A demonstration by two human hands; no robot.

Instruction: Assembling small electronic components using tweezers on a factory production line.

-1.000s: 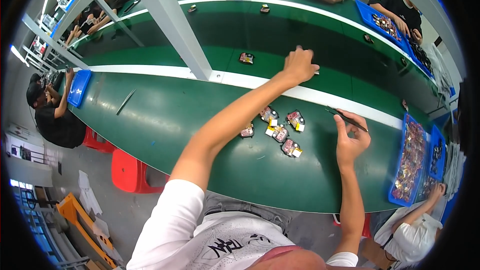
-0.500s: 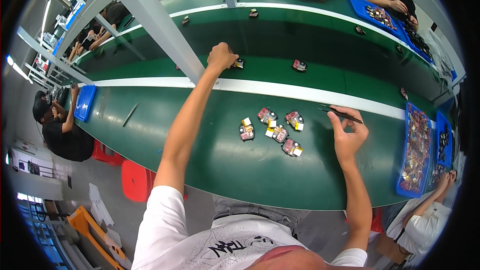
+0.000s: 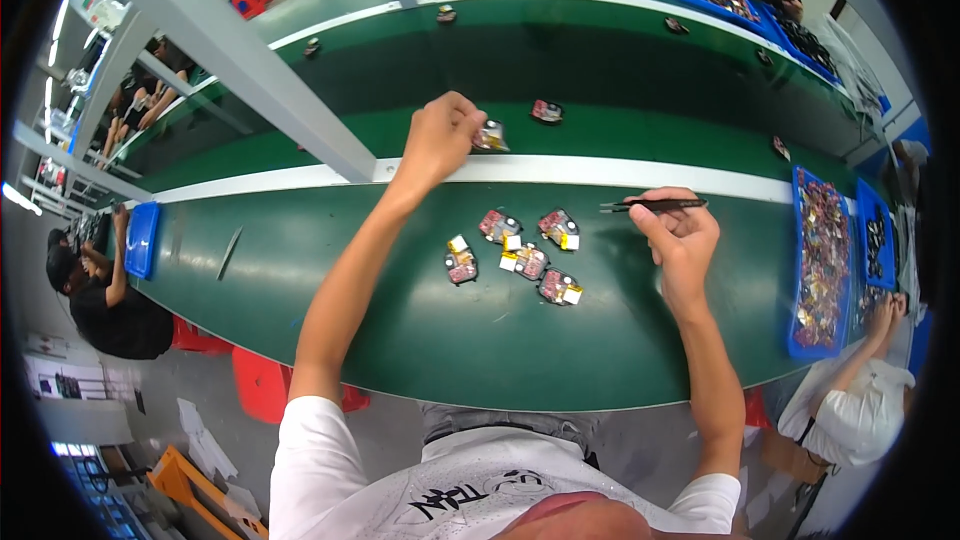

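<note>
Over the white rail at the belt's near side, my left hand [image 3: 440,140] pinches a small electronic assembly [image 3: 491,136] with a clear, yellowish part. My fingers cover part of it. Black tweezers [image 3: 668,205] rest in my right hand [image 3: 682,238], gripped between thumb and fingers, their tips pointing left and slightly apart with nothing between them. On the green table between my arms lie several similar assemblies [image 3: 530,261], dark-cased with reddish boards and white-and-yellow tabs, grouped closely together.
Beyond the white rail [image 3: 600,171] runs a green belt carrying spaced assemblies [image 3: 547,111]. A grey post [image 3: 290,100] rises left of my left hand. Blue trays of parts [image 3: 822,350] stand at the right. Another pair of tweezers [image 3: 230,252] lies left. Co-workers sit around.
My left hand has drawn the assembly off the belt, toward me and to the rail. My right hand still holds the tweezers, now turned more level. The view has shifted somewhat.
</note>
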